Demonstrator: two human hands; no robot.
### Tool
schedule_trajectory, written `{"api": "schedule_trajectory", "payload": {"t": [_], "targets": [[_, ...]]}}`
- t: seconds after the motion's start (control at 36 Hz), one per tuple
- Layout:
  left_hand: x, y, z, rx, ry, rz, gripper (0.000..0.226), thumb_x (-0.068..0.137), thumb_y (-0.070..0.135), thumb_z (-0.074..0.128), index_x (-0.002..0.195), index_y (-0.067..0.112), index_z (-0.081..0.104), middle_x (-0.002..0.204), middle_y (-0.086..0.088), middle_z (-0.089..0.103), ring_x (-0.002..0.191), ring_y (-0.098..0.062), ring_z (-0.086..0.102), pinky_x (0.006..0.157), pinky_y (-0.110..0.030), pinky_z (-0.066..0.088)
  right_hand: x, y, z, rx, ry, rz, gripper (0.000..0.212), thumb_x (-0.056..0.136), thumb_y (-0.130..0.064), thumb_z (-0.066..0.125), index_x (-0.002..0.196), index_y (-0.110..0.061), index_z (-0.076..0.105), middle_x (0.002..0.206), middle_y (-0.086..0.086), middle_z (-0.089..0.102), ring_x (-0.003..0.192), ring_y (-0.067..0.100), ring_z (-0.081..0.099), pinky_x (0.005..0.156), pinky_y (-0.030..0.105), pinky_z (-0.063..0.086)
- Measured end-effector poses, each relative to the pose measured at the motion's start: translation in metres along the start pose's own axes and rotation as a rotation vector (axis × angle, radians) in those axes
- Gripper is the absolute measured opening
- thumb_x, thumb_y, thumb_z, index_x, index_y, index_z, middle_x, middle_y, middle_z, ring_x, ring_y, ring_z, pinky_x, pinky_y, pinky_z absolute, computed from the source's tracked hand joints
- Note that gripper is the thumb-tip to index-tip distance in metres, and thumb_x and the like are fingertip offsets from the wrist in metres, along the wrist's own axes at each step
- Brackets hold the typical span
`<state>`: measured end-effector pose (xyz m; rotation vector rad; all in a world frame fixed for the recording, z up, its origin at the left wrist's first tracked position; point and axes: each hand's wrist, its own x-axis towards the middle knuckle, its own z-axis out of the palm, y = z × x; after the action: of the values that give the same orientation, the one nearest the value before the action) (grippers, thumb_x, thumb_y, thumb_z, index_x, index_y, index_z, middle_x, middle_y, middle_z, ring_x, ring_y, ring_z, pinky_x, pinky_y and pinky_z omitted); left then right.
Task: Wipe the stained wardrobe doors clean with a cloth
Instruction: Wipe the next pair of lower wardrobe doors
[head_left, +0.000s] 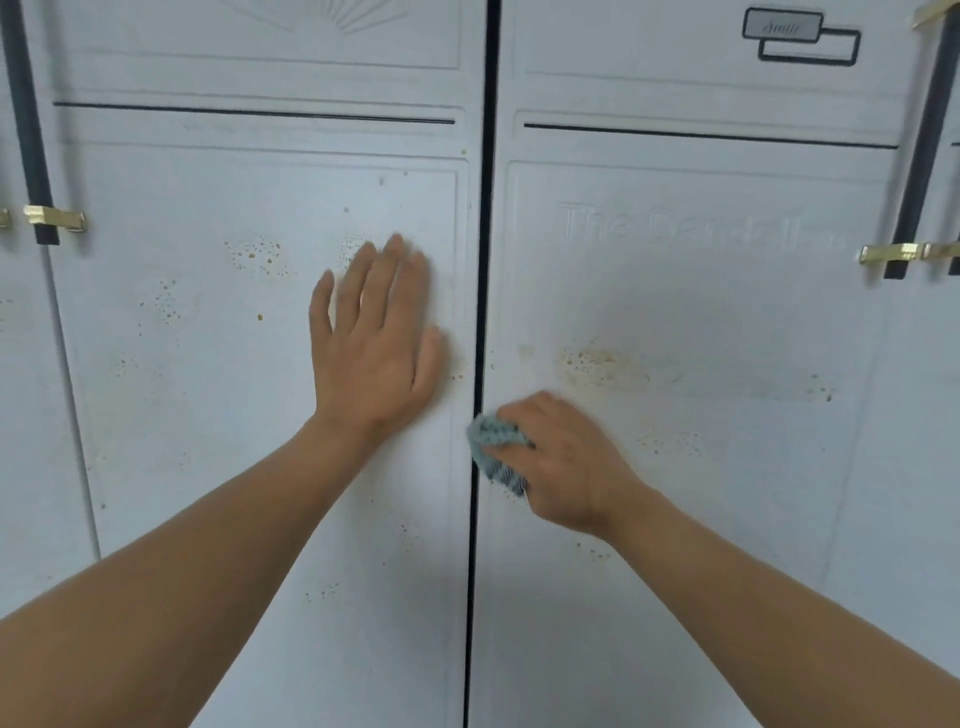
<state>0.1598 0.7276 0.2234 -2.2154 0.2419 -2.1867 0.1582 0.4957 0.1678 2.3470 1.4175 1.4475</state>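
Just below centre frame, my right hand (561, 462) grips the bunched cloth (496, 452) against the right door (701, 312), beside the centre gap (482, 260). My left hand (376, 332) presses flat, fingers straight, on the left door (182, 441). Nearest stain patch (597, 364) lies up-right of the cloth, closest to my right hand.

embossed "the" on right door (701, 493)

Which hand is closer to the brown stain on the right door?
Right. The right hand, gripping the cloth, is below the stain; the left hand lies flat on the left door.
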Motion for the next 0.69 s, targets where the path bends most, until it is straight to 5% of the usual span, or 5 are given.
{"api": "schedule_trajectory", "payload": {"t": [0.14,0.33,0.56,0.69], "targets": [[-0.022,0.004,0.017,0.045,0.004,0.011,0.068,0.104,0.046,0.035,0.159,0.007,0.04,0.167,-0.011,0.035,0.156,-0.03,0.03,0.124,-0.059,0.024,0.005,0.002,-0.017,-0.041,0.052,0.006,0.024,0.088,-0.011,0.066,0.109,-0.006,0.074,0.108,0.012,0.066,0.094,0.027,0.056,0.073,0.042,0.054],[-0.026,0.006,0.025,0.054,-0.004,0.003,0.069,0.104,0.046,0.032,0.162,0.008,0.033,0.17,-0.011,0.029,0.16,-0.028,0.02,0.125,-0.06,0.022,0.051,0.034,-0.048,-0.121,0.389,0.357,0.04,0.083,-0.002,0.053,0.118,-0.005,0.072,0.114,0.018,0.063,0.099,0.032,0.047,0.075,0.04,0.054],[-0.029,0.006,0.025,0.043,-0.052,-0.006,0.071,0.104,0.047,0.025,0.164,0.009,0.028,0.172,-0.011,0.024,0.161,-0.028,0.016,0.128,-0.056,0.015,0.002,0.014,-0.009,-0.169,0.006,-0.101,0.027,0.084,-0.009,0.067,0.111,-0.007,0.074,0.115,0.014,0.066,0.1,0.028,0.054,0.079,0.041,0.052],[-0.03,0.007,0.024,0.045,-0.055,-0.008,0.071,0.103,0.046,0.03,0.164,0.009,0.028,0.172,-0.011,0.024,0.16,-0.029,0.017,0.128,-0.056,0.014,0.022,0.009,-0.011,-0.11,0.316,0.221,0.037,0.085,-0.005,0.057,0.119,-0.005,0.071,0.115,0.016,0.065,0.099,0.029,0.05,0.08,0.036,0.051]]}}
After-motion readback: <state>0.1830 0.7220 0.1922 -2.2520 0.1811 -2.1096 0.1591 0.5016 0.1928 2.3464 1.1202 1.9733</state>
